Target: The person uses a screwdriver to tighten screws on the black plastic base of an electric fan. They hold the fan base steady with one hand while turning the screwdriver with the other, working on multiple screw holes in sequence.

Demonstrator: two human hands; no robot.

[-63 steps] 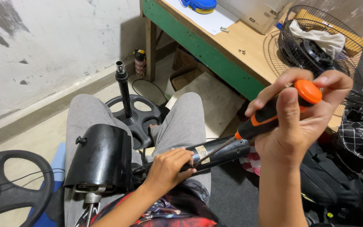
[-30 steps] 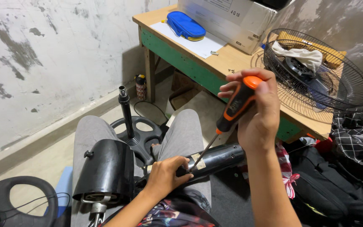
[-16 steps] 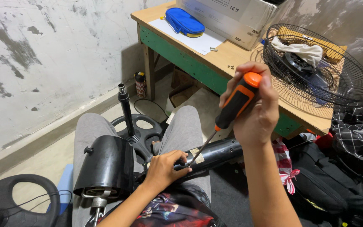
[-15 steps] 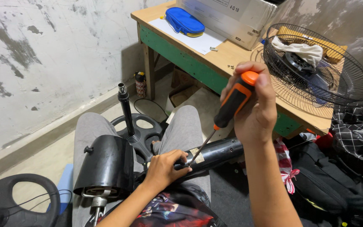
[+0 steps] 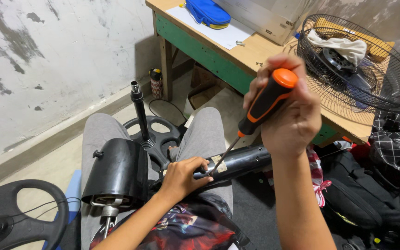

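The black tube (image 5: 237, 162) lies across the person's lap, just right of the black motor housing (image 5: 114, 173). Left hand (image 5: 181, 176) curls its fingers around the tube; right hand (image 5: 285, 111) fists the screwdriver (image 5: 260, 113), tip at the tube. Screw-turning seems underway; steady downward pressure looks needed.

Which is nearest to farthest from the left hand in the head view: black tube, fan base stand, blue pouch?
From the left hand:
1. Black tube, gripped, across the lap.
2. Fan base stand, floor between the knees.
3. Blue pouch, far bench top.
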